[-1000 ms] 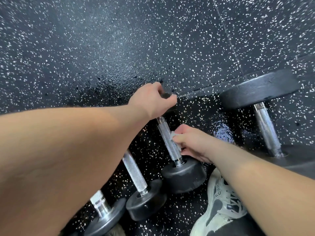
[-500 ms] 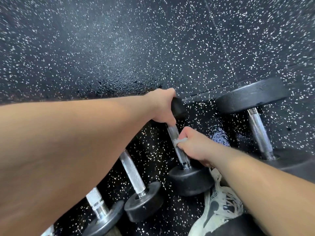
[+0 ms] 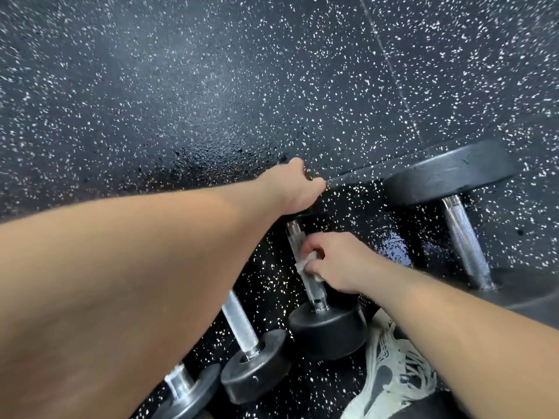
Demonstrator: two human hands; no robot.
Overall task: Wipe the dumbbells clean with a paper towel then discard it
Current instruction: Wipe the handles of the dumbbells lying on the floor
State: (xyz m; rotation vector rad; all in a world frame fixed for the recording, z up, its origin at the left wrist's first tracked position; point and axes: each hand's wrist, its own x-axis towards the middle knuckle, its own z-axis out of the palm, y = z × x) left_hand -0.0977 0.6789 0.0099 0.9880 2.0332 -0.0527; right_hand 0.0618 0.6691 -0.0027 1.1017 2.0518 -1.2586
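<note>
Floor (image 3: 211, 86), black white-flecked rubber, dumbbells (image 3: 328, 331) in row

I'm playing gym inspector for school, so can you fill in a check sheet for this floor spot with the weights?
Surface: black speckled rubber floor, with a shiny patch.
Job's things: dumbbell tilted up on one end; paper towel against its handle; three more dumbbells alongside.
Clutter: pale shoe.
Grippers: left hand grips the dumbbell's top; right hand pinches the paper towel.
Cables: nothing seen.
Surroundings: nothing seen beyond the floor.
</note>
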